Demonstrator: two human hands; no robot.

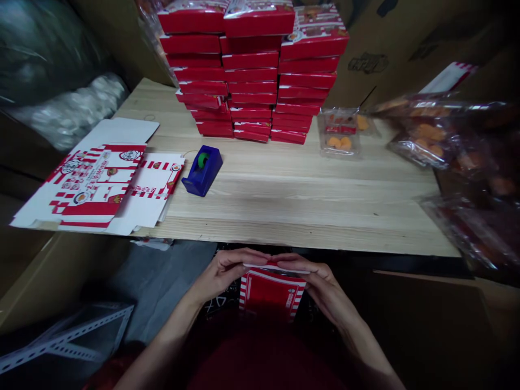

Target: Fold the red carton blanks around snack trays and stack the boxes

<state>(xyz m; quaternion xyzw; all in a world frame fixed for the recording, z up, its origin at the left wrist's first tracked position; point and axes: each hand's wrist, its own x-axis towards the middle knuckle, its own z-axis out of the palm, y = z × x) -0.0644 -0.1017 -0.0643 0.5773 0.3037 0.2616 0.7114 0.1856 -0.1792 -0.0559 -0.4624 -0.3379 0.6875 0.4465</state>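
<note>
Down at the bottom of the head view, the left hand (pixel 225 271) and the right hand (pixel 320 284) meet over a red-and-white carton (pixel 270 295). It sits below the near edge of the wooden table (pixel 309 200), above the person's lap. Both hands are closed on the carton's upper edge, fingers curled over it and thumbs underneath, with the fingertips nearly touching in the middle. The carton's lower part fades into dark red cloth, so its full shape is hard to make out.

On the table, a blue tape dispenser (pixel 202 169) with a green roll stands just beside a pile of flat carton blanks (pixel 93 184), which hang over the left edge. At the far side are three close stacks of closed red boxes (pixel 252 70); their tops are cut off by the frame. To the right of the stacks lies a clear snack tray (pixel 340 132) holding orange pieces. Further right, bagged snack packs (pixel 447 135) are blurred and run out of frame, so their count cannot be told.

Brown cardboard (pixel 377 59) rises behind the table. Crumpled plastic wrap (pixel 60 108) fills the upper left, smeared and dim. A slotted metal rail (pixel 60 338) lies on the floor at lower left, partly cut off.
</note>
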